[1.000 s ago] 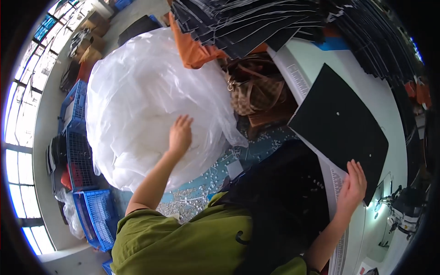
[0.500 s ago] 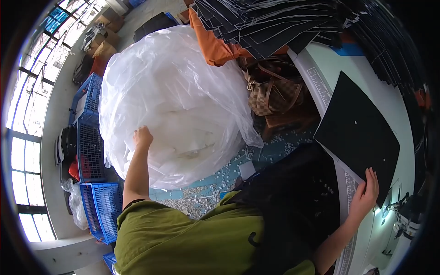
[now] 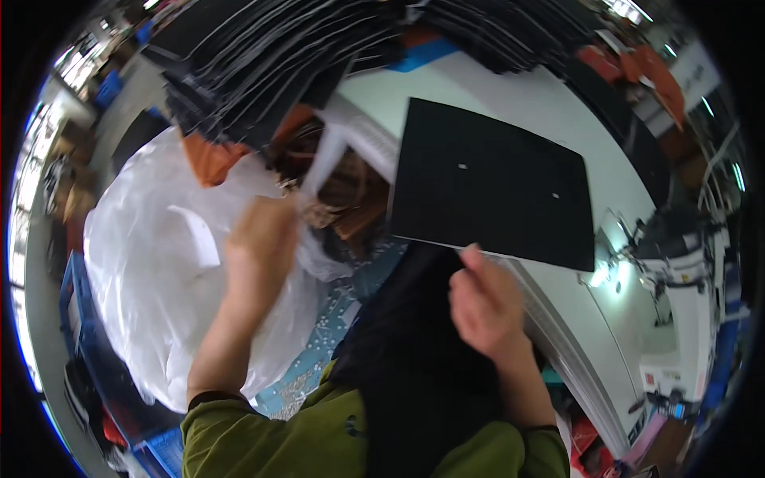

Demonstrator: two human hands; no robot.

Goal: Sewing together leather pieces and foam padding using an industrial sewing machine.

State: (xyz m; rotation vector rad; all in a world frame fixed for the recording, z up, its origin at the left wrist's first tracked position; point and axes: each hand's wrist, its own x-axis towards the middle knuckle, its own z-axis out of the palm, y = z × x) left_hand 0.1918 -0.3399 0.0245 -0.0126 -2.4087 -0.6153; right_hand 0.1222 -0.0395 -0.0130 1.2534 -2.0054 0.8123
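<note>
My left hand (image 3: pixel 261 239), blurred by motion, is closed and raised over the near right side of a big clear plastic bag (image 3: pixel 131 263) filled with white material. A thin white strip (image 3: pixel 327 155), also smeared, extends up from beside its fingers and appears held. On the pale work table lies a black panel (image 3: pixel 494 195) with two small light marks; its near left corner overhangs the table edge. My right hand (image 3: pixel 484 303) is curled at the panel's near edge, one fingertip against that edge. What its fingers hold, if anything, is hidden.
Stacked black panels (image 3: pixel 279 56) rise at the far left of the table (image 3: pixel 558 299). A sewing machine (image 3: pixel 673 271) with a lit lamp stands right. A brown handbag (image 3: pixel 351 187) sits beside the plastic bag, and blue crates (image 3: pixel 163 454) stand left. White scraps litter the floor.
My view has swung right toward the table. The left hand has come up out of the bag with a white strip. The right hand has shifted left along the panel's near edge and curled its fingers.
</note>
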